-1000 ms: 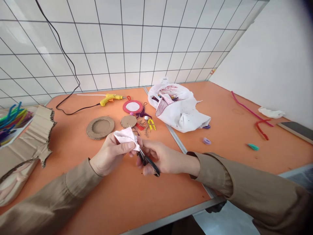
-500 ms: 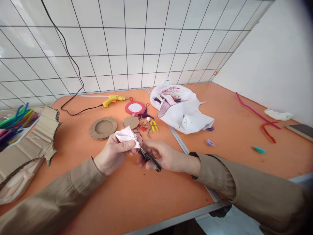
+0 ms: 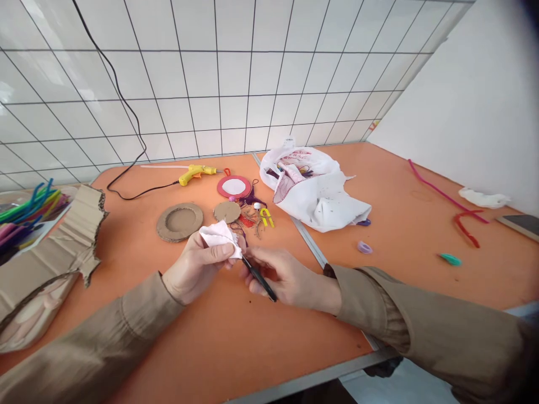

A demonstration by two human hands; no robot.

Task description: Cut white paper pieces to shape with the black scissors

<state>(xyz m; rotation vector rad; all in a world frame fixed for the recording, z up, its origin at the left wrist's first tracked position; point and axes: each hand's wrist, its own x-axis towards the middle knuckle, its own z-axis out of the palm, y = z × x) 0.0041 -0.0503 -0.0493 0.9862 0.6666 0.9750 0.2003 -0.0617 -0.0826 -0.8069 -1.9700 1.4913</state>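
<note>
Between thumb and fingers, my left hand pinches a folded piece of pale pink cloth. My right hand is closed round small black-handled scissors, their tips at the lower right edge of the cloth. Whether the blades have cut into the cloth is hidden by my fingers. Just beyond the hands lie a cardboard disc, a cardboard ring with a recessed centre, and a red-rimmed round piece with a white middle.
A yellow glue gun lies at the back, its cord running up the wall. White cloth bag stands right of centre. Torn cardboard and pipe cleaners are at left. A red pipe cleaner and green piece lie at right.
The scissors have turned in my right hand, so their handles now show edge-on as a narrow black bar. My left hand keeps its pinch on the cloth.
</note>
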